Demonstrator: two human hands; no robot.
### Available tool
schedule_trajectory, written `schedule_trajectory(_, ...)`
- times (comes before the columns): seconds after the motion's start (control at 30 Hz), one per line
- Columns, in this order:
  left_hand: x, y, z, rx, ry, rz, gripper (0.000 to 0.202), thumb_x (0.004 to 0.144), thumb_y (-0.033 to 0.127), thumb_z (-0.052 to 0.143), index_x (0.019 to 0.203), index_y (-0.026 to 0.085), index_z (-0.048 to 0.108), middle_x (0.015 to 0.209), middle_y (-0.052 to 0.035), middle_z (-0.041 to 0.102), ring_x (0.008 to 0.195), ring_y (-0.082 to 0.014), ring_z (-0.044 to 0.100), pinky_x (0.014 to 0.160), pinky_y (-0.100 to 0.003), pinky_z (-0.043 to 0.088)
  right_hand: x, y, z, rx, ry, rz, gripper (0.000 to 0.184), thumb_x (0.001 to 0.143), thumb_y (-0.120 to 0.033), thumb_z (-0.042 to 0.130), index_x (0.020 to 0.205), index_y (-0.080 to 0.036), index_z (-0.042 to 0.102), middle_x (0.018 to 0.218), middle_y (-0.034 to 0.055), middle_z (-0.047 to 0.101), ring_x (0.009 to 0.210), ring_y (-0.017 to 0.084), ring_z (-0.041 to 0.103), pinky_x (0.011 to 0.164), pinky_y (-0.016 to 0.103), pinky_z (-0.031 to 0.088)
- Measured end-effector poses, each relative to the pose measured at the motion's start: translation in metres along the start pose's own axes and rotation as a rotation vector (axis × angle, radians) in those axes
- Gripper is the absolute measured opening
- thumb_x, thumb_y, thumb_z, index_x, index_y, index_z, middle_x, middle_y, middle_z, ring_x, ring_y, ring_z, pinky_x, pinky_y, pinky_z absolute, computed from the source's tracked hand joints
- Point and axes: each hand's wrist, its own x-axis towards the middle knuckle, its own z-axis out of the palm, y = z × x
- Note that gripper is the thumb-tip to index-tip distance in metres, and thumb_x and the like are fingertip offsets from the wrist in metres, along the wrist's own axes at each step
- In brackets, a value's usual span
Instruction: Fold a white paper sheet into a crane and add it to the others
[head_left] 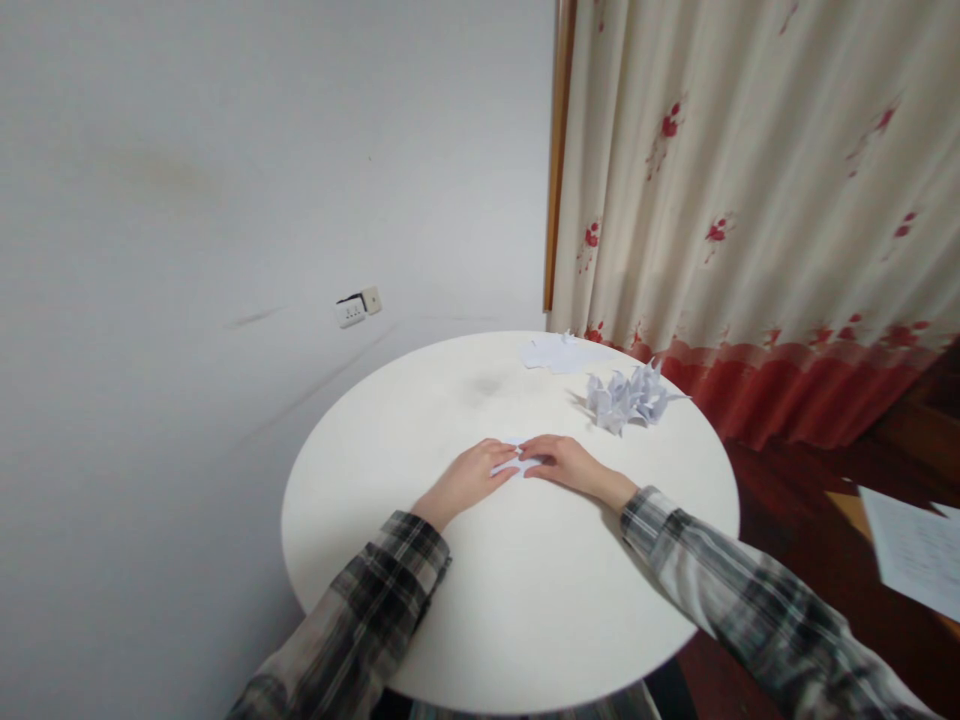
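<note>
A small piece of white folded paper (517,465) lies on the round white table (525,590), largely covered by my fingers. My left hand (478,467) holds its left side, with the thumb at the near edge and the fingers across the top. From the other side, my right hand (564,464) grips the right part between thumb and fingers. The fingertips of both hands almost meet over the paper's middle. Its exact folds are too small to make out.
Several folded white paper cranes (628,398) cluster at the table's right rear. Flat white sheets (559,354) lie by the far edge. A wall with a socket (351,312) stands behind, and a curtain (720,220) hangs at the right. Printed papers (911,550) rest lower right.
</note>
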Motion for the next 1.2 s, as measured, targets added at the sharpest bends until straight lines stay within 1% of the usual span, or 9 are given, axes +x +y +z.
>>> schedule_trajectory(0.07, 0.000, 0.000, -0.001, -0.001, -0.023, 0.002, 0.037, 0.082, 0.041, 0.048, 0.113, 0.022, 0.056, 0.115, -0.0037, 0.059, 0.109, -0.0178, 0.048, 0.097, -0.034, 0.036, 0.000, 0.001, 0.000, 0.005, 0.005, -0.002, 0.025, 0.076, -0.034, 0.060, 0.096, -0.020, 0.065, 0.102, 0.0064, 0.065, 0.096, 0.017, 0.058, 0.087, 0.029, 0.043)
schedule_trajectory(0.13, 0.000, 0.000, -0.002, -0.011, -0.027, 0.008, 0.039, 0.081, 0.042, 0.049, 0.114, 0.022, 0.055, 0.116, -0.0029, 0.059, 0.109, -0.0176, 0.048, 0.097, -0.033, 0.036, 0.000, 0.001, 0.001, -0.002, 0.005, -0.006, 0.025, 0.078, -0.035, 0.057, 0.096, -0.020, 0.065, 0.101, 0.0064, 0.065, 0.095, 0.017, 0.058, 0.086, 0.029, 0.043)
schedule_trajectory(0.3, 0.002, 0.002, -0.001, -0.059, 0.010, -0.026, 0.031, 0.086, 0.036, 0.041, 0.108, 0.024, 0.059, 0.110, -0.0005, 0.062, 0.104, -0.0152, 0.050, 0.094, -0.032, 0.038, 0.001, 0.000, 0.001, -0.037, 0.003, -0.042, 0.023, 0.084, -0.033, 0.048, 0.095, -0.021, 0.065, 0.098, 0.0051, 0.066, 0.095, 0.015, 0.058, 0.086, 0.028, 0.042)
schedule_trajectory(0.37, 0.002, 0.003, -0.001, -0.076, 0.022, -0.052, 0.031, 0.088, 0.035, 0.038, 0.105, 0.023, 0.061, 0.108, -0.0010, 0.063, 0.103, -0.0150, 0.052, 0.093, -0.031, 0.039, 0.002, 0.000, 0.002, -0.057, 0.014, -0.022, 0.024, 0.085, -0.031, 0.046, 0.095, -0.020, 0.065, 0.097, 0.0054, 0.066, 0.093, 0.015, 0.058, 0.085, 0.027, 0.042)
schedule_trajectory(0.5, 0.003, 0.003, 0.000, -0.072, 0.068, -0.088, 0.030, 0.088, 0.033, 0.038, 0.102, 0.021, 0.062, 0.105, -0.0022, 0.064, 0.100, -0.0154, 0.053, 0.091, -0.030, 0.040, 0.003, 0.001, 0.004, -0.095, 0.038, 0.061, 0.023, 0.086, -0.027, 0.045, 0.091, -0.018, 0.064, 0.092, 0.0060, 0.066, 0.086, 0.015, 0.059, 0.080, 0.027, 0.043)
schedule_trajectory(0.73, 0.004, 0.000, 0.006, -0.049, 0.105, -0.108, 0.025, 0.086, 0.030, 0.044, 0.100, 0.021, 0.062, 0.100, -0.0023, 0.065, 0.095, -0.0159, 0.055, 0.088, -0.030, 0.042, 0.005, -0.002, 0.009, -0.137, 0.078, 0.062, 0.016, 0.084, -0.020, 0.046, 0.085, -0.017, 0.062, 0.087, 0.0050, 0.064, 0.085, 0.015, 0.056, 0.080, 0.027, 0.041)
schedule_trajectory(1.0, 0.004, 0.001, 0.007, -0.043, 0.113, -0.168, 0.022, 0.083, 0.028, 0.048, 0.101, 0.020, 0.058, 0.100, -0.0028, 0.062, 0.096, -0.0160, 0.054, 0.088, -0.029, 0.041, 0.009, -0.007, 0.012, -0.178, 0.107, 0.122, 0.007, 0.078, -0.013, 0.051, 0.079, -0.016, 0.057, 0.081, 0.0042, 0.059, 0.080, 0.014, 0.051, 0.075, 0.026, 0.039)
schedule_trajectory(1.1, 0.005, 0.001, 0.008, -0.040, 0.120, -0.164, 0.020, 0.083, 0.026, 0.049, 0.100, 0.020, 0.057, 0.099, -0.0024, 0.062, 0.095, -0.0155, 0.054, 0.087, -0.029, 0.042, 0.012, -0.006, 0.015, -0.188, 0.125, 0.165, 0.004, 0.077, -0.015, 0.052, 0.076, -0.015, 0.057, 0.080, 0.0039, 0.055, 0.078, 0.014, 0.049, 0.073, 0.026, 0.038)
schedule_trajectory(1.2, 0.006, 0.000, 0.008, -0.027, 0.108, -0.145, 0.020, 0.082, 0.026, 0.049, 0.099, 0.020, 0.058, 0.100, -0.0025, 0.062, 0.095, -0.0159, 0.054, 0.087, -0.030, 0.042, 0.015, -0.005, 0.017, -0.198, 0.136, 0.240, 0.007, 0.077, -0.016, 0.052, 0.073, -0.014, 0.057, 0.080, 0.0041, 0.052, 0.077, 0.013, 0.048, 0.072, 0.025, 0.037)
